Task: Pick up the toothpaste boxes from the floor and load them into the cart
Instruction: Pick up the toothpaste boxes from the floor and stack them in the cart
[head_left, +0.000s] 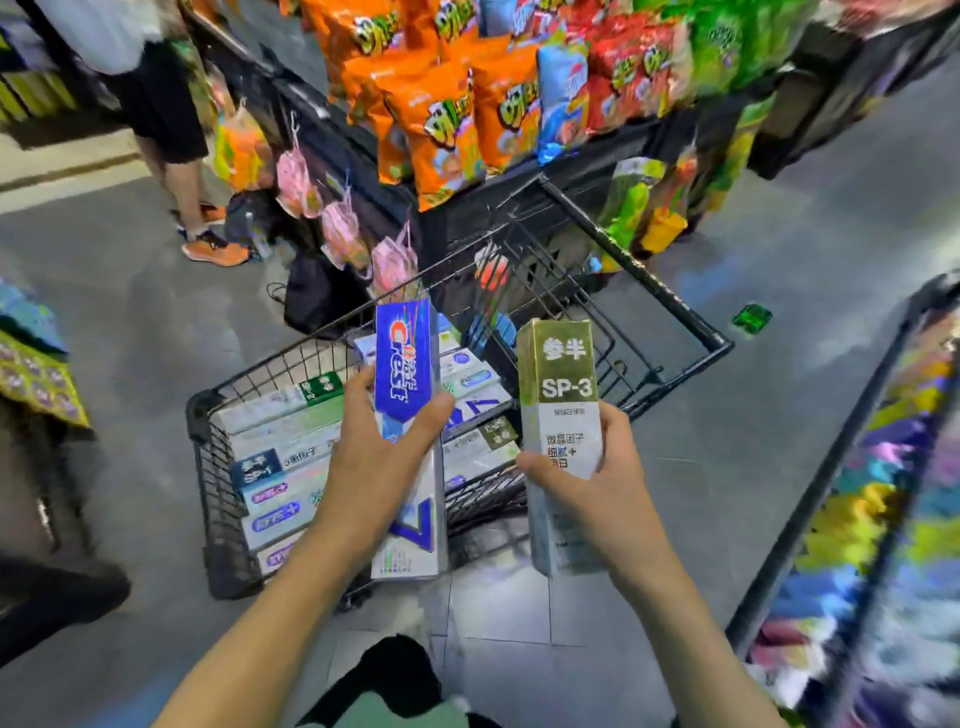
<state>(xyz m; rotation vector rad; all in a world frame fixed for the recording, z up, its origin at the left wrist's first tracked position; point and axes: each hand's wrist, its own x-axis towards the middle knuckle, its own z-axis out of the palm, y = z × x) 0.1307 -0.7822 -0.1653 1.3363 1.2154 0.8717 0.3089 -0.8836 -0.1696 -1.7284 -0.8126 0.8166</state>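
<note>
A blue toothpaste box (404, 374) is gripped by the left hand (379, 447), a gold box (563, 415) by the right hand (597, 478), both held upright above the part-filled cart (208, 415), ready for loading.

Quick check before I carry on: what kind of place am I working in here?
Most likely a shop aisle: a wire cart part-filled with toothpaste boxes, a stand of snack bags, and another shopper's legs on the grey floor.

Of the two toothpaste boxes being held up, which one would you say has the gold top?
The SP-3 box in the right hand; the Crest box in the left hand is blue and white.
</note>
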